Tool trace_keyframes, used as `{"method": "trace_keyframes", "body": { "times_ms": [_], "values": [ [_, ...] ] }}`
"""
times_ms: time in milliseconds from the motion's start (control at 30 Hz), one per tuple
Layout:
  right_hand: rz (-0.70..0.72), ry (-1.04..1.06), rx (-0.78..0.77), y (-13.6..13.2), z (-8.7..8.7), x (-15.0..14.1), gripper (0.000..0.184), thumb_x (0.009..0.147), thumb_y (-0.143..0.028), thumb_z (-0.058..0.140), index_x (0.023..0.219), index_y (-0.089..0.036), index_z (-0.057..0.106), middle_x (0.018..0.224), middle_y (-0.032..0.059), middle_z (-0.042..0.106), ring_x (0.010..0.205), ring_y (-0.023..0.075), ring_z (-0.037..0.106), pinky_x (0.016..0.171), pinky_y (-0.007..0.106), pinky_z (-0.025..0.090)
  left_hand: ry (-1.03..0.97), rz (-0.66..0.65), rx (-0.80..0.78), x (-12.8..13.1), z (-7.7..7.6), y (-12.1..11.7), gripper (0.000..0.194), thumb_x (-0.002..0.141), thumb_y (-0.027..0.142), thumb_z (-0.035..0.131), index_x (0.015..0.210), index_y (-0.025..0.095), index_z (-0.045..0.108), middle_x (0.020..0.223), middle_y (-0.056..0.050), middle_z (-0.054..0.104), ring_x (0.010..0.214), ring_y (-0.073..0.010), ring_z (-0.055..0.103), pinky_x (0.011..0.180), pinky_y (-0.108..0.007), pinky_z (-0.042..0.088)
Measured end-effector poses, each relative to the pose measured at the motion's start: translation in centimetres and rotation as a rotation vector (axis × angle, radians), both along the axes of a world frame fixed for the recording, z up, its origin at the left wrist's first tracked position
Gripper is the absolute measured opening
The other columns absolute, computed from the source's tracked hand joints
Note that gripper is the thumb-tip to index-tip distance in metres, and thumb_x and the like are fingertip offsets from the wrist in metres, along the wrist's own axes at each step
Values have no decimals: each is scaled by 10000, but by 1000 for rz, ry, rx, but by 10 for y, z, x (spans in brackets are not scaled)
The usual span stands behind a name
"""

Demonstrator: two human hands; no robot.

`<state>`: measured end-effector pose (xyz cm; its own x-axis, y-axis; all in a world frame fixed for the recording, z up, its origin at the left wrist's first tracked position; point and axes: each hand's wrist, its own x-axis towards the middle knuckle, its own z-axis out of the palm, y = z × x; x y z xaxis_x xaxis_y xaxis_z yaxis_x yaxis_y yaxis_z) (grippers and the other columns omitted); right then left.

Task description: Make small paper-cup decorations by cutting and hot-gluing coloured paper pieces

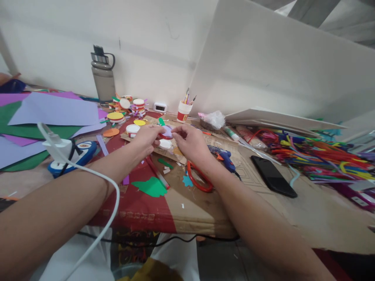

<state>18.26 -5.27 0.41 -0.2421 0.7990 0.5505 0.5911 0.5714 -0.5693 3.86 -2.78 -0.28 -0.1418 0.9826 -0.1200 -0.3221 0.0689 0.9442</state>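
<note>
No text is legible: the mark on the cup (185, 109), the display on the clock (160, 107) left of it and the characters on the cardboard (137, 223) in front of it are blurred.

- Bare forearms (252, 212) here, right up to your wrists!
- Bare hands (190, 141) too, fingers uncovered!
- Down below, you're sporting white trousers (184, 259)!
- Mustard cloth (155, 270) between your legs, though whether worn, unclear!

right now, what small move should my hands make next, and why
Probably steady the purple-and-red piece with your left hand and press along its edge with your right hand, since both hands hold it from opposite sides.
</note>
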Motion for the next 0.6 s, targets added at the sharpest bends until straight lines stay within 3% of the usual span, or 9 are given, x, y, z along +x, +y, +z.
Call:
{"method": "trace_keyframes", "body": {
  "times_ms": [600],
  "values": [
    [44, -144, 113, -1, -2, -2, 87, 798, -155, 571, 795, -174, 656, 778, 33, 631, 702, 140, 538, 671, 279, 409, 1, 7, 2, 1, 2, -3, 172, 509, 32, 647, 583, 128, 526, 575, 17, 511, 416, -21, 341, 333, -150, 143]
  ]
}}
